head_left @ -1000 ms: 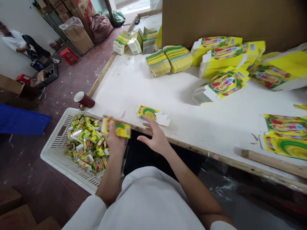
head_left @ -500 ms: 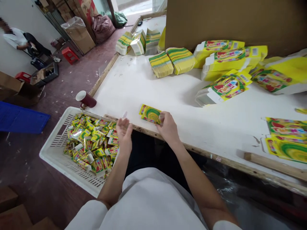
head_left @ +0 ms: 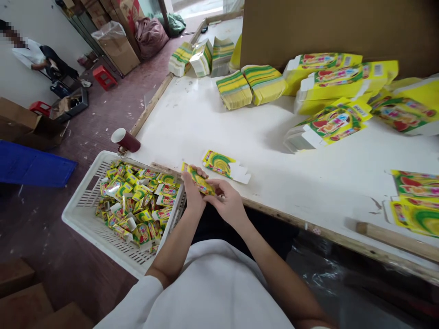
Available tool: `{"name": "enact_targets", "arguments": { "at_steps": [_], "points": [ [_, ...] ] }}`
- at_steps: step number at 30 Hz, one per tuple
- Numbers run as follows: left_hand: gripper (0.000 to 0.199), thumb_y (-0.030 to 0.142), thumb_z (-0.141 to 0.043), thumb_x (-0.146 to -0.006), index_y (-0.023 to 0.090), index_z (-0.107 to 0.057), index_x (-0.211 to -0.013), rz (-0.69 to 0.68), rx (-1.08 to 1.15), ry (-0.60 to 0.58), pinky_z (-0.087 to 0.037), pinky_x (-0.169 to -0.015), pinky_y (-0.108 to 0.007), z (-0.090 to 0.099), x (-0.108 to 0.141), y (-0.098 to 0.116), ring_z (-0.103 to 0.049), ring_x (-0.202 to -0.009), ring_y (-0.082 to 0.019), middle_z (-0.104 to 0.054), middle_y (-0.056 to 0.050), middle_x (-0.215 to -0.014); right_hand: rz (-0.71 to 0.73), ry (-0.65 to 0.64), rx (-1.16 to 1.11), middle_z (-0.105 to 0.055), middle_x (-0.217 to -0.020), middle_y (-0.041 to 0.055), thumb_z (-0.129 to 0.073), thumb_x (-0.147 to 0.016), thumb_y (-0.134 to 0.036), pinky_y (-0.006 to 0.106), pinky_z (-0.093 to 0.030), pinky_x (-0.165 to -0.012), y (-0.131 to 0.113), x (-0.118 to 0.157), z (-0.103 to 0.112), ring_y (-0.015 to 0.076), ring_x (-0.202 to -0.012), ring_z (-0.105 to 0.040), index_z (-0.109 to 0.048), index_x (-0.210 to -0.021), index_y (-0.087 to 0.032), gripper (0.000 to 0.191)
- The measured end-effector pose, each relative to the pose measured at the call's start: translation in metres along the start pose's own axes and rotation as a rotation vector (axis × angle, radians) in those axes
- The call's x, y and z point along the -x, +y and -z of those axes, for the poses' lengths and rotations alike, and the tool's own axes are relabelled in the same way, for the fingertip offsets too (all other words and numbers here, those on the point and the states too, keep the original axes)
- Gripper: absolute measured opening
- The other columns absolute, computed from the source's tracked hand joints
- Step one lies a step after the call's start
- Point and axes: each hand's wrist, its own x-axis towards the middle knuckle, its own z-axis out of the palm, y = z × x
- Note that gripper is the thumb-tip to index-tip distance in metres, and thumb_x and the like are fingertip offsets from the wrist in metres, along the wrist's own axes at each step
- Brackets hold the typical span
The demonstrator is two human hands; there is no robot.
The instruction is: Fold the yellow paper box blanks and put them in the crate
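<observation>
Between my hands, just over the table's front edge, is a small yellow-green carton (head_left: 199, 181). My left hand (head_left: 194, 194) is wrapped round its left part, with the thumb on the near side. The fingers of my right hand (head_left: 228, 201) pinch its right end. Another flat carton (head_left: 219, 163) lies on the white table (head_left: 178, 123) just beyond my hands, its white end flaps pointing right. To the left, a white plastic basket (head_left: 77, 208) holds several small cartons (head_left: 142, 192) in a loose pile.
A dark red mug (head_left: 130, 141) lies on its side at the table's left edge. Stacks of flat cartons (head_left: 264, 84) and larger yellow cartons (head_left: 338, 121) stand farther back. A wooden strip (head_left: 394, 240) is at the right. A seated person (head_left: 32, 55) is far left.
My left hand has closed round a carton, and my right hand has moved left to grip its end. A flat carton with white flaps now lies uncovered on the table. The view has shifted slightly.
</observation>
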Motion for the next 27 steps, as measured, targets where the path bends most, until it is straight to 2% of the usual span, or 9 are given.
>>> {"name": "enact_targets", "arguments": {
  "at_steps": [7,10,13,16,18,20,22,25,27],
  "points": [
    [0.033,0.044,-0.081,-0.073,0.023,-0.070,-0.097,-0.090,-0.416,-0.104,-0.052,-0.087,-0.028,0.034,0.003,0.001,-0.069,-0.089,-0.016,-0.072,-0.002,-0.092,0.143,0.199,0.111,-0.068,-0.074,0.0010,-0.066,-0.085,-0.026,0.030,-0.050,-0.062,0.008,-0.013,0.030,0.0168,-0.067,-0.062,-0.074,-0.086,-0.023,0.008],
    [0.066,0.053,-0.081,-0.069,0.027,-0.060,-0.126,-0.275,-0.642,-0.188,-0.048,-0.100,-0.035,0.041,-0.004,0.034,-0.064,-0.115,-0.023,-0.067,-0.008,-0.124,0.266,0.255,0.330,-0.070,-0.076,0.0015,-0.065,-0.089,-0.023,0.034,-0.050,-0.072,0.006,-0.014,0.046,0.0173,-0.072,-0.063,-0.077,-0.088,-0.027,0.013],
    [0.109,0.054,-0.093,-0.045,0.024,-0.048,-0.140,-0.424,-0.961,-0.381,-0.034,-0.116,-0.045,0.035,-0.007,0.069,-0.041,-0.141,-0.035,-0.046,-0.015,-0.151,0.369,0.205,0.553,-0.073,-0.080,-0.0008,-0.061,-0.092,-0.022,0.046,-0.042,-0.102,-0.002,-0.011,0.052,0.0198,-0.089,-0.065,-0.077,-0.087,-0.036,0.022],
    [0.101,0.039,-0.095,-0.045,0.024,-0.053,-0.136,-0.223,-1.183,-0.652,-0.043,-0.107,-0.046,0.023,-0.001,0.075,-0.055,-0.128,-0.037,-0.059,-0.014,-0.137,0.410,0.033,0.575,-0.074,-0.103,-0.0038,-0.058,-0.094,-0.026,0.055,-0.023,-0.119,-0.012,-0.003,0.045,0.0234,-0.117,-0.060,-0.074,-0.095,-0.044,0.024],
    [0.082,0.033,-0.088,-0.060,0.027,-0.054,-0.134,-0.137,-1.225,-0.691,-0.052,-0.092,-0.040,0.018,0.006,0.065,-0.066,-0.106,-0.030,-0.069,-0.009,-0.116,0.338,0.111,0.495,-0.063,-0.134,0.0003,-0.063,-0.090,-0.037,0.061,-0.019,-0.120,-0.016,0.002,0.039,0.0298,-0.139,-0.043,-0.067,-0.118,-0.042,0.028],
    [0.075,0.028,-0.081,-0.068,0.027,-0.050,-0.135,-0.182,-1.253,-0.654,-0.053,-0.082,-0.034,0.016,0.013,0.053,-0.068,-0.094,-0.025,-0.069,-0.005,-0.104,0.207,0.243,0.320,-0.042,-0.155,0.0063,-0.063,-0.087,-0.051,0.063,-0.025,-0.118,-0.015,0.006,0.035,0.0338,-0.149,-0.027,-0.047,-0.143,-0.034,0.060],
    [0.079,0.025,-0.079,-0.069,0.026,-0.043,-0.139,-0.280,-1.270,-0.653,-0.053,-0.078,-0.031,0.017,0.018,0.043,-0.068,-0.091,-0.023,-0.067,-0.006,-0.104,0.076,0.173,0.067,-0.038,-0.158,0.0078,-0.054,-0.091,-0.055,0.058,-0.035,-0.115,-0.012,0.007,0.034,0.0310,-0.149,-0.029,-0.036,-0.150,-0.030,0.067],
    [0.079,0.022,-0.076,-0.071,0.023,-0.037,-0.140,-0.386,-1.277,-0.685,-0.052,-0.076,-0.030,0.019,0.024,0.036,-0.068,-0.088,-0.022,-0.065,-0.009,-0.108,-0.078,-0.162,-0.277,-0.056,-0.145,0.0045,-0.046,-0.097,-0.045,0.048,-0.043,-0.113,-0.007,0.005,0.030,0.0251,-0.136,-0.050,-0.050,-0.141,-0.029,0.047],
    [0.071,0.022,-0.075,-0.071,0.023,-0.042,-0.133,-0.412,-1.278,-0.673,-0.052,-0.076,-0.030,0.020,0.025,0.035,-0.067,-0.087,-0.021,-0.065,-0.008,-0.108,-0.128,-0.194,-0.363,-0.063,-0.137,0.0038,-0.050,-0.095,-0.039,0.048,-0.041,-0.114,-0.006,0.002,0.026,0.0253,-0.131,-0.055,-0.059,-0.133,-0.027,0.041]
  ]
}}
